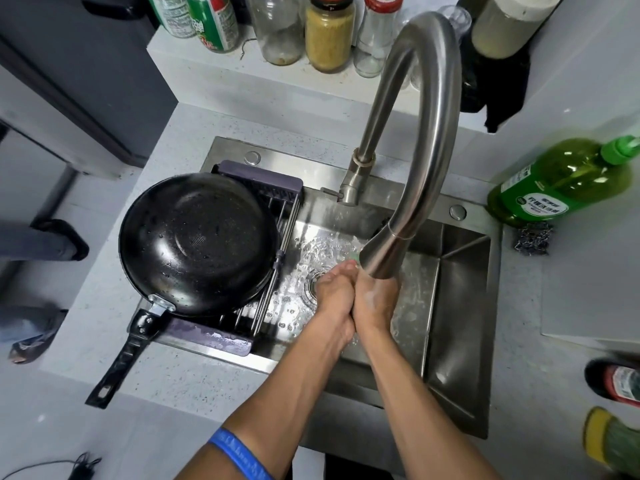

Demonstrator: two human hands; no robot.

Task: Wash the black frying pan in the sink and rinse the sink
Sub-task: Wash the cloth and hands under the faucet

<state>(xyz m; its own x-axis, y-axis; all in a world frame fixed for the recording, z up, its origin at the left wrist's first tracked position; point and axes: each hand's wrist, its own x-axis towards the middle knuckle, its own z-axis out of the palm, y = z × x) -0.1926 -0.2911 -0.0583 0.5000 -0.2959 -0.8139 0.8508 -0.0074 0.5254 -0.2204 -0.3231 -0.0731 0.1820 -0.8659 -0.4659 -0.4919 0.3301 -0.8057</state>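
Head view: pan [197, 242] lies upturned on rack [277, 216] over sink [460, 306], left of both hands, handle toward the desk edge, left hand [332, 296] nearer, pressed against right hand [375, 299], fingers holding nothing under faucet [426, 133].

A wet black frying pan [197, 242] sits upright on a drying rack [273, 271] across the left side of the stainless steel sink [460, 306], handle overhanging the near rim; the basin is wet.

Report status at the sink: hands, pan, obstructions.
Left hand and right hand pressed together under running steel faucet. Wet black frying pan on grey drying rack. Nothing obstructing.
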